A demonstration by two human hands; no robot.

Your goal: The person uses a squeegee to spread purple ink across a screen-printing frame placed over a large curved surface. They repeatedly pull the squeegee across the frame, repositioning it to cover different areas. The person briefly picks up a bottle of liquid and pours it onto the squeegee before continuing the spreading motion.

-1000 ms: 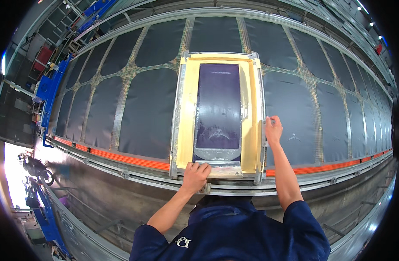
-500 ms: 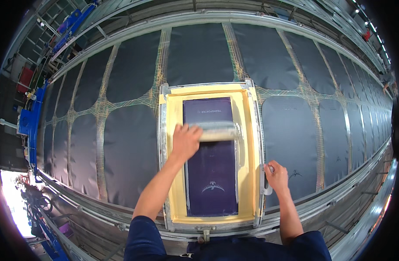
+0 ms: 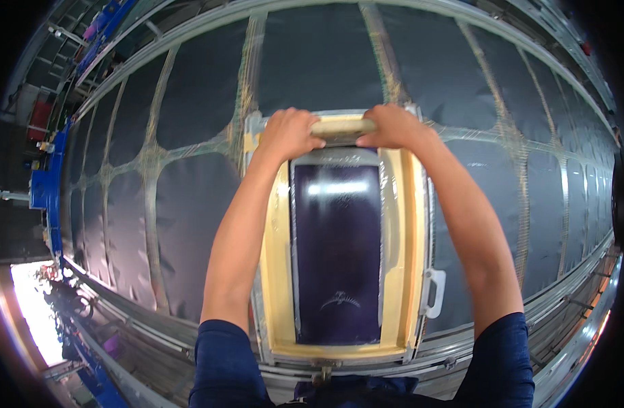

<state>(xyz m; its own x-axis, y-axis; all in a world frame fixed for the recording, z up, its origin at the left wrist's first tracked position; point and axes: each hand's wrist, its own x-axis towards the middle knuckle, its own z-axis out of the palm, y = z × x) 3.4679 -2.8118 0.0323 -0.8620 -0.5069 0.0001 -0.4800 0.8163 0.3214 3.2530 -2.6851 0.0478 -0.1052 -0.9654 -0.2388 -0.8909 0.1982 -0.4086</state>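
Observation:
Both hands grip a squeegee (image 3: 344, 127) with a pale rounded handle, which lies across the far end of a screen printing frame (image 3: 276, 299). My left hand (image 3: 289, 134) is closed around its left end, and my right hand (image 3: 395, 128) around its right end. Yellow tape lines the inside of the frame. Its dark purple mesh window (image 3: 336, 251) shows a pale curved emblem near the close end and a shiny band of light farther up. On the frame's right side sits a white loop handle (image 3: 434, 294), untouched. The squeegee's blade edge is mostly hidden.
Black sheets (image 3: 196, 224) lie in two rows along a long table, separated by strips marked with coloured lines. Metal rails (image 3: 142, 326) run along the near and far table edges. Blue machine parts (image 3: 45, 190) stand at the left end.
My right hand has left the frame's side handle and taken the squeegee's right end. The squeegee has moved to the far end of the frame, with my left hand still on it.

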